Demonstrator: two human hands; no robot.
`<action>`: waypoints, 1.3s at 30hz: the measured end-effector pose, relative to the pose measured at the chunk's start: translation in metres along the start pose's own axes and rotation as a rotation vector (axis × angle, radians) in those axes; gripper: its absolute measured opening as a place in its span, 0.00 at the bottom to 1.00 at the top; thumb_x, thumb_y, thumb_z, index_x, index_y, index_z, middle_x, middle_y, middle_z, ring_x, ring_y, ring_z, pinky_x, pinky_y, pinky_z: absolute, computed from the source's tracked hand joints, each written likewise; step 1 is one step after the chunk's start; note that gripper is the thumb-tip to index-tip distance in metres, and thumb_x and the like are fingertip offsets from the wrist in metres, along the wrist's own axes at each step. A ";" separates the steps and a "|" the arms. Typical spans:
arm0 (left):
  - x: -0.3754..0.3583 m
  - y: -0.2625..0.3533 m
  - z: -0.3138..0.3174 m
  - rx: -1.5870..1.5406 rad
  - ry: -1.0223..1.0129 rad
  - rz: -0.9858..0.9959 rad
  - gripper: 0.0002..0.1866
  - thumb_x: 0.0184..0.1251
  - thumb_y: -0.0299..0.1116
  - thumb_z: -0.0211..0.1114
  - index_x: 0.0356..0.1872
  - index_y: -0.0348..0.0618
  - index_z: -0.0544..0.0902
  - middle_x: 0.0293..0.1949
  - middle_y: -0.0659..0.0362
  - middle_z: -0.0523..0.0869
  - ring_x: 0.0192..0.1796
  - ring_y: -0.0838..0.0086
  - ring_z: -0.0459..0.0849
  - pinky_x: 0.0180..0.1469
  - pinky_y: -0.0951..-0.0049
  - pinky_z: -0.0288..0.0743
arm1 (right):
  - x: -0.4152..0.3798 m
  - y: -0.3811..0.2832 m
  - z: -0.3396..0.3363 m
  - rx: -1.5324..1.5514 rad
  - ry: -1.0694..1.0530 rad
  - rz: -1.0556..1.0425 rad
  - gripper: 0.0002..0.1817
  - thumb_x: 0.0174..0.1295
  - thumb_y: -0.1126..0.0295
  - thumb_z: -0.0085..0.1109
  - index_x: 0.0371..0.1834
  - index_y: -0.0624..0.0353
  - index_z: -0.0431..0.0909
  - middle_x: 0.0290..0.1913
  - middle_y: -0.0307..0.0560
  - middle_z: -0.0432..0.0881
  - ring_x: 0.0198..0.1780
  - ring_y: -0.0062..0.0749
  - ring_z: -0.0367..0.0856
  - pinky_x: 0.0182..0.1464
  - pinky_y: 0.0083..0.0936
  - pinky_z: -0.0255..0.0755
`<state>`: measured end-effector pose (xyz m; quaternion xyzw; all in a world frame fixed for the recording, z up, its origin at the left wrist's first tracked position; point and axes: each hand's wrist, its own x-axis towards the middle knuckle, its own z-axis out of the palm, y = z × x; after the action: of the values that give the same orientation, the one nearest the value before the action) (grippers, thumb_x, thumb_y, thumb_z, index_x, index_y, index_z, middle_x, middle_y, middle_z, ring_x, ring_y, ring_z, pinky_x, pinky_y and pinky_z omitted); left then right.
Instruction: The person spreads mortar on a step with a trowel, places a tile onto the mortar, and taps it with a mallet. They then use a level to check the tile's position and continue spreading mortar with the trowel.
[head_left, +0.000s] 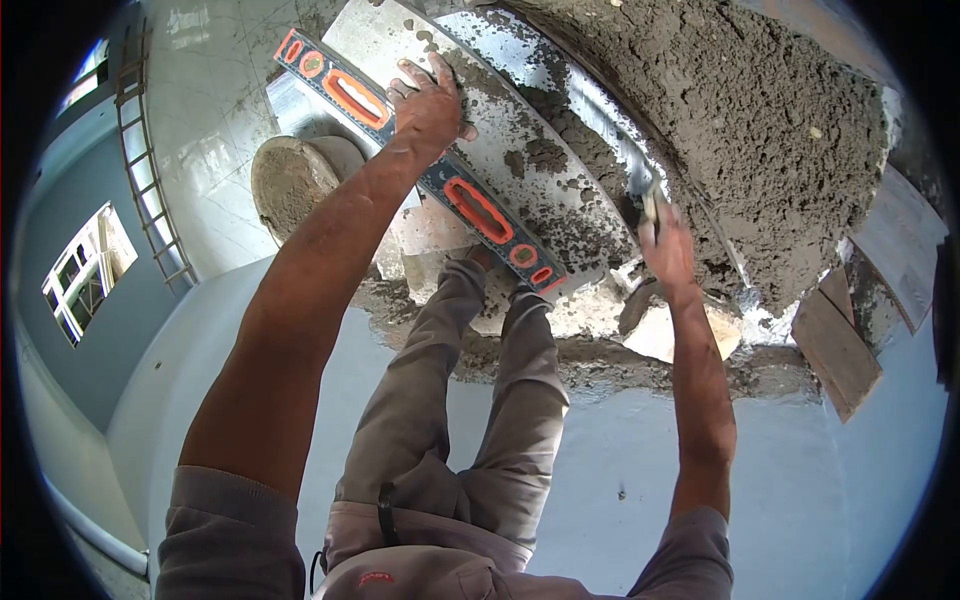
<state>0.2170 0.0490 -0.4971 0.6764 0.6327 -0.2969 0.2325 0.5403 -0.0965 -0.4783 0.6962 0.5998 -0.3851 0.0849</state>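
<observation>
My left hand (430, 100) lies flat with fingers spread on a large glossy tile (540, 150) smeared with mortar. Its palm rests over a black and orange spirit level (470, 200) that lies diagonally across the tile. My right hand (668, 248) grips the handle of a trowel (640, 185), whose blade runs along the tile's far edge. There the tile meets a thick bed of grey mortar (740, 110). My legs and feet (480, 330) stand just below the tile.
A round bucket of mortar (290, 185) stands at the left of the tile. A ladder (150, 150) leans on the tiled wall, with a window (85, 265) lower left. Flat board pieces (835, 350) lie at the right. Rubble lines the floor edge (600, 360).
</observation>
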 end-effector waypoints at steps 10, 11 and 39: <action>-0.001 -0.001 0.000 -0.026 -0.004 0.037 0.65 0.44 0.55 0.71 0.66 0.26 0.33 0.60 0.17 0.45 0.63 0.37 0.62 0.67 0.45 0.45 | 0.021 -0.035 -0.021 -0.008 -0.166 -0.024 0.23 0.65 0.61 0.41 0.63 0.53 0.60 0.56 0.56 0.72 0.46 0.48 0.78 0.47 0.38 0.76; -0.003 0.001 -0.004 -0.011 -0.020 0.031 0.65 0.44 0.55 0.71 0.66 0.26 0.33 0.59 0.16 0.45 0.62 0.37 0.63 0.67 0.45 0.45 | 0.009 -0.027 -0.026 0.113 -0.219 0.091 0.22 0.67 0.60 0.38 0.63 0.52 0.60 0.57 0.56 0.72 0.49 0.48 0.77 0.48 0.37 0.75; 0.001 0.002 0.003 0.014 0.020 -0.034 0.66 0.41 0.53 0.74 0.68 0.33 0.33 0.64 0.23 0.44 0.65 0.33 0.55 0.67 0.48 0.48 | 0.029 0.029 -0.031 0.043 -0.199 -0.039 0.26 0.61 0.47 0.47 0.49 0.58 0.77 0.24 0.60 0.77 0.28 0.44 0.79 0.34 0.36 0.72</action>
<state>0.2186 0.0479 -0.5000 0.6701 0.6444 -0.2984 0.2163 0.5795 -0.0635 -0.4853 0.6443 0.5936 -0.4666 0.1215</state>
